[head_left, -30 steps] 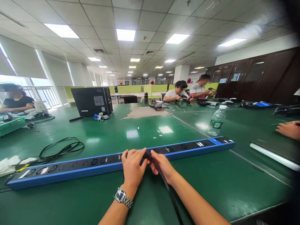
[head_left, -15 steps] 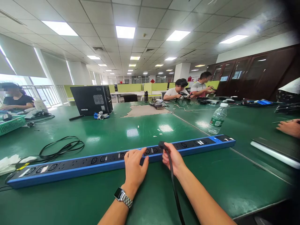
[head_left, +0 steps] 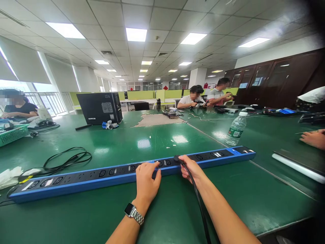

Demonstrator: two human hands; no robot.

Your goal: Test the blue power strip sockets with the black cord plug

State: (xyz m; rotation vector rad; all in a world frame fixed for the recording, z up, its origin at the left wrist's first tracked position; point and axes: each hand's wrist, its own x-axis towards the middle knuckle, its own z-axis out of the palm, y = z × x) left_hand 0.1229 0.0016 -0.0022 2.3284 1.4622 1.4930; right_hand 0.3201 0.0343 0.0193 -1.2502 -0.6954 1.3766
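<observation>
A long blue-and-black power strip (head_left: pixel 83 175) with several sockets lies slantwise across the green table. My left hand (head_left: pixel 147 179), a watch on its wrist, grips the strip near its middle, fingers over the top and thumb at the near side. In my right hand (head_left: pixel 191 169) is a black power plug (head_left: pixel 176 158), pinched from the right and held against the strip's sockets. Whether its pins are fully in cannot be seen. Its thick black cable (head_left: pixel 199 200) runs down toward the bottom edge of the view.
A water bottle (head_left: pixel 236 129) stands behind the strip's right end. To the left lie a coiled black cable (head_left: pixel 67 159) and a green basket (head_left: pixel 14 134). A computer case (head_left: pixel 99 108) stands farther back. Another person's hand (head_left: pixel 313 138) is at the right; other people sit around the table.
My right hand has moved slightly right and down, bringing the plug lower onto the strip. The cable has swung right. My left hand keeps its place on the strip.
</observation>
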